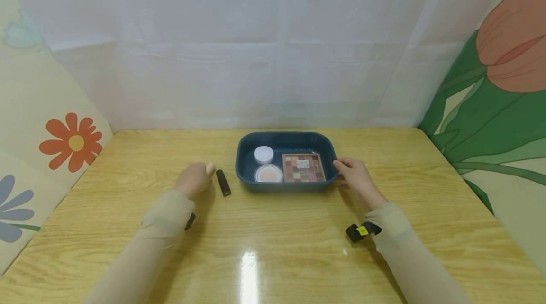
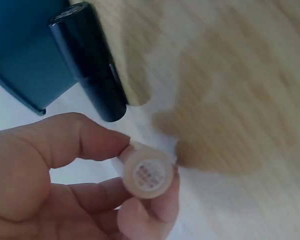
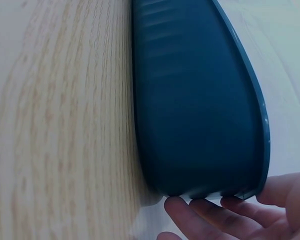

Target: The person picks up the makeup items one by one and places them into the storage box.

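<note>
Between the thumb and fingers of my left hand (image 1: 195, 180) is a pale beige cosmetic tube (image 2: 149, 175), with a round printed label on the end facing the left wrist camera. Just right of that hand, a black lipstick tube (image 1: 222, 182) lies on the table. My right hand (image 1: 356, 178) grips the right end of a dark blue basin (image 1: 281, 187), thumb at the rim and fingertips against the outer wall. Inside the basin are a white round jar (image 1: 263, 154), a round compact (image 1: 268, 174) with a clear edge, and an eyeshadow palette (image 1: 304, 168).
The wood-grain table (image 1: 273, 237) reaches back to a white cloth backdrop (image 1: 264, 67). Flower-painted panels (image 1: 507, 128) flank it on both sides. The basin stands near the table's back edge.
</note>
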A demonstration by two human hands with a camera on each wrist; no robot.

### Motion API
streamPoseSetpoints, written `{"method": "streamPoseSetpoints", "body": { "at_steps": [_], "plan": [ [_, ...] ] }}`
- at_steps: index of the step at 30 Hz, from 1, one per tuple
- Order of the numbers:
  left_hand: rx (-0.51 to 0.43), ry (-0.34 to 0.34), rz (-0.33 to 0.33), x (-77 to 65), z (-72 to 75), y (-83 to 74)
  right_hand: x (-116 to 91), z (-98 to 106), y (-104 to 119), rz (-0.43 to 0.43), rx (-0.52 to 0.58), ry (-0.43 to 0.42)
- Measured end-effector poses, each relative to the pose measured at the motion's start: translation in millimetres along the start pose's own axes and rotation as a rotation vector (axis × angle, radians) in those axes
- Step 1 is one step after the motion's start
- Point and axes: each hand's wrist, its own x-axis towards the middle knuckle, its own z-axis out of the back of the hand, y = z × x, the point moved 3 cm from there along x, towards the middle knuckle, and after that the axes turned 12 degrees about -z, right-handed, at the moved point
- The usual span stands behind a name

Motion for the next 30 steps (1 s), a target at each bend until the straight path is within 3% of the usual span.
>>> {"method": "streamPoseSetpoints", "body": {
  "at_steps": [6, 12, 17, 30],
  "plan": [
    [-0.067, -0.019, 0.026, -1.0, 7.2, -4.4, 0, 0, 0, 0.009, 0.002, -0.004],
    [-0.096, -0.094, -0.045, 1.7, 14.8, -13.4, -1, 0, 0, 0.010, 0.014, -0.002],
    [-0.123, -0.093, -0.098, 2.8, 20.9, -25.2, -2, 0, 1, 0.012, 0.019, -0.003],
    [-0.025, -0.110, -0.242, 4.0, 30.7, -58.9, -1, 0, 1, 0.019, 0.001, -0.002]
  ]
}}
